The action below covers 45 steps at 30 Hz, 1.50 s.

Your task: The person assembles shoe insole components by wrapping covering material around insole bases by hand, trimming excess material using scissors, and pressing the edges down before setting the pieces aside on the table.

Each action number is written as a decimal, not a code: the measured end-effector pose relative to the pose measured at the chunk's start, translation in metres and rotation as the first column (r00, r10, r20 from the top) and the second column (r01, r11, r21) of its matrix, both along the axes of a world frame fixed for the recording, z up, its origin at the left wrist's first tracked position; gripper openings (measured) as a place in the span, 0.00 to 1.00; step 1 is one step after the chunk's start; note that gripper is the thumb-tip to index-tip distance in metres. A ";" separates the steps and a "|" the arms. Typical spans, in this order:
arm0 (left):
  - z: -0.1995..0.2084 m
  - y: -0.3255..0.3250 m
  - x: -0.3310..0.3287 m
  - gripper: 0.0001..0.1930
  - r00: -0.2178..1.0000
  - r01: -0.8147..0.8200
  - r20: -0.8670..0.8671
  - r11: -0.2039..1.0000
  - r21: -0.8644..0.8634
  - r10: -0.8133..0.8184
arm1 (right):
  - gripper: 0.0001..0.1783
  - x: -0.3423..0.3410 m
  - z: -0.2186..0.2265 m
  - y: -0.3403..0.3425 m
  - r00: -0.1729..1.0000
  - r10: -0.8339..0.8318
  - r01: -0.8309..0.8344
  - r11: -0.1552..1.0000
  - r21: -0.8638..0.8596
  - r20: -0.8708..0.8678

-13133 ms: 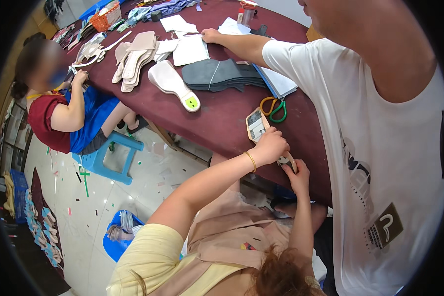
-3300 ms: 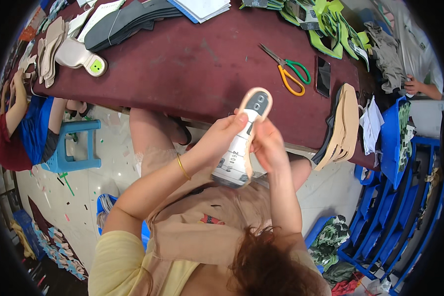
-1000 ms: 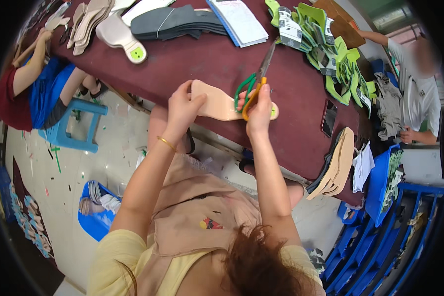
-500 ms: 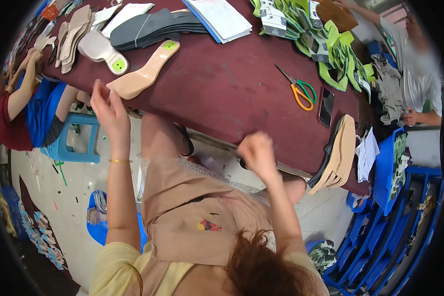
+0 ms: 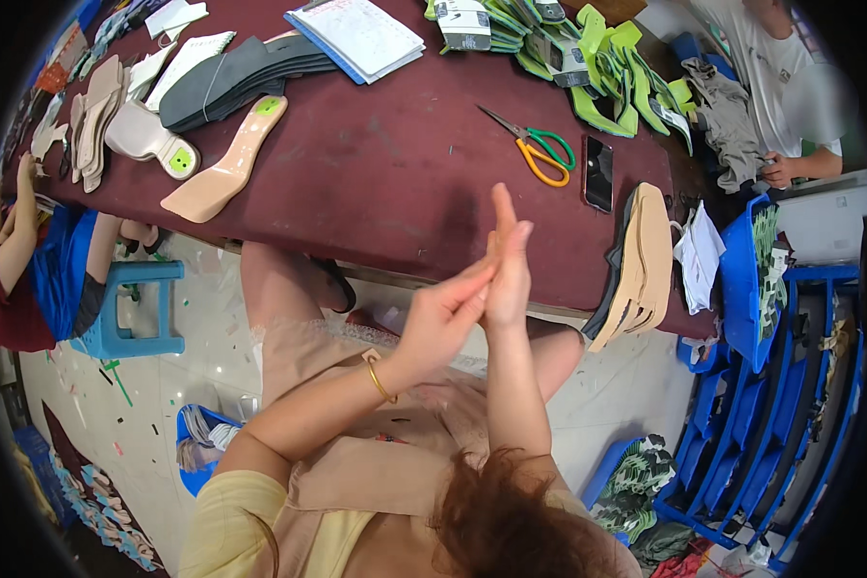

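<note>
My two hands meet in front of me, above my lap and close to the near edge of the dark red table (image 5: 385,193). My right hand (image 5: 508,279) is spread and unclenched, its fingers pointing up and away from me, and I see nothing in its grasp. My left hand (image 5: 438,323), with a gold-coloured bangle (image 5: 378,378) at the wrist, has its fingers bent and drawn together, their tips against the palm side of my right; I cannot tell whether they pinch something small there. The glossy beige sole (image 5: 229,171) lies by itself on the table to my left, near the edge, with a bright green patch on its narrow end, well apart from both hands. Just beyond it is a dark grey stack (image 5: 197,96) of flat pieces tied with a thin string, and to its left a paler sole (image 5: 144,135), also with a green patch. The scissors (image 5: 522,133), one handle orange and the other green, lie on the table past my right hand, blades pointing up and left. A dark phone (image 5: 598,173) lies to their right, and a stack of tan soles (image 5: 643,255) stands nearer me at the table's edge. Farther back are a bundle of lime-green pieces (image 5: 631,82) and a blue-edged pad of white paper (image 5: 366,39).
</note>
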<state>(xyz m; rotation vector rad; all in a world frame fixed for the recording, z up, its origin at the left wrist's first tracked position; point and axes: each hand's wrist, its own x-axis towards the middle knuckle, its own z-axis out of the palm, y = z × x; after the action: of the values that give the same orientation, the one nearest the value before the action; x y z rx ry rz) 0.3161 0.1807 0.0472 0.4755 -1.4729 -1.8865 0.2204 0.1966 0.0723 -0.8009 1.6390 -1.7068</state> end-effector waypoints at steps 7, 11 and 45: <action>0.008 -0.004 0.001 0.29 0.968 0.247 -0.059 0.883 0.399 -0.244 | 0.37 0.022 -0.012 0.006 0.901 -0.042 0.005 0.996 -0.086 -0.431; 0.013 -0.034 -0.007 0.36 0.966 0.259 -0.125 0.866 0.427 -0.227 | 0.42 0.060 -0.011 0.023 0.895 0.056 -0.115 0.987 -0.108 -0.442; -0.018 0.002 0.019 0.13 0.837 0.221 0.518 0.975 -0.026 -0.176 | 0.14 -0.120 -0.024 0.077 0.870 -0.403 0.431 0.901 0.041 -0.284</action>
<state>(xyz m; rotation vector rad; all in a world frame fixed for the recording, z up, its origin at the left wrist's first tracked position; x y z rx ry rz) 0.3350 0.1828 0.0288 0.8659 -2.0091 -1.9338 0.1002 0.2734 0.0486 -0.6833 2.2012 -1.8386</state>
